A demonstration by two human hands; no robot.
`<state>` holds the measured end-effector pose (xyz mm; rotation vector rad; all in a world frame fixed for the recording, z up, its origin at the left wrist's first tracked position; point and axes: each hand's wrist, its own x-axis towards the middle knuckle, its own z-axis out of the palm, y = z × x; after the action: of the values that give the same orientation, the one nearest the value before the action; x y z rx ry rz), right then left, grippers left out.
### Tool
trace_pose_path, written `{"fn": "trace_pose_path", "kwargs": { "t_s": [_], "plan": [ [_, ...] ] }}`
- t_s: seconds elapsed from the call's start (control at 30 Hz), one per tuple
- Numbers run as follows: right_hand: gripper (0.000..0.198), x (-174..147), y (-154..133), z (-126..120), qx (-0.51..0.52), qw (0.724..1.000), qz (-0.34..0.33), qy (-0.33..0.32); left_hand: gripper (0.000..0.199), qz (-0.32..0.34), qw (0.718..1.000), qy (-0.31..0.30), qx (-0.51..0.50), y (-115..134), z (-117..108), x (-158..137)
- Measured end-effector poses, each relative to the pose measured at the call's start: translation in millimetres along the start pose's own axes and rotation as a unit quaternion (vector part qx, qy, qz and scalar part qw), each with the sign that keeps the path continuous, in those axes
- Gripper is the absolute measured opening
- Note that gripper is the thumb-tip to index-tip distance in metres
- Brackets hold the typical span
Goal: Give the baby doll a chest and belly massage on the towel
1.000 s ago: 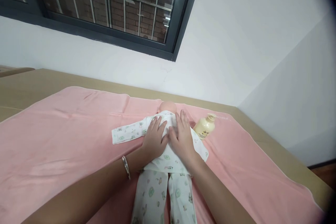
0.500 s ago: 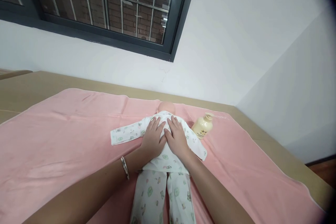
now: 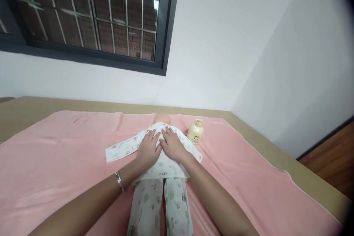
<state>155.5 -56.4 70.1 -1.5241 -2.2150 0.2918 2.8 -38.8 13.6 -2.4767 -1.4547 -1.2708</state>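
Note:
A baby doll in a white patterned top and trousers lies on a pink blanket, its bald head at the far end and no face showing. My left hand rests flat on the left of its upper back, fingers outstretched. Beside it, my right hand lies flat on the right of the back, with the two thumbs close together. Neither hand grips anything. One sleeve stretches out to the left; the other slants down to the right, partly behind my right forearm.
A cream pump bottle stands on the blanket right of the doll's shoulder. Under the blanket is a tan table, set against a white wall. A dark-framed barred window is above at left. Brown wood shows at far right.
The camera view has tilted up and turned right, so everything appears shifted left. Both hands stay flat on the doll's back, with little visible change in position.

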Motion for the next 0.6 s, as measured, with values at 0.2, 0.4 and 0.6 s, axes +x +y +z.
{"fn": "trace_pose_path", "kwargs": {
  "t_s": [0.2, 0.4, 0.6],
  "plan": [
    [0.051, -43.9, 16.4, -104.8, 0.054, 0.997, -0.043, 0.026, 0.047, -0.060, 0.968, 0.083, -0.227, 35.7, -21.2, 30.7],
    [0.048, -40.2, 62.2, -129.5, 0.066, 0.973, 0.097, 0.200, 0.051, -0.210, 0.776, -0.127, -0.580, 104.9, -6.0, 95.0],
    [0.051, -18.4, 70.3, -99.5, 0.033, 0.981, 0.069, 0.177, 0.060, -0.336, 0.597, -0.094, -0.722, 133.2, 18.1, 125.1]
  ]
}}
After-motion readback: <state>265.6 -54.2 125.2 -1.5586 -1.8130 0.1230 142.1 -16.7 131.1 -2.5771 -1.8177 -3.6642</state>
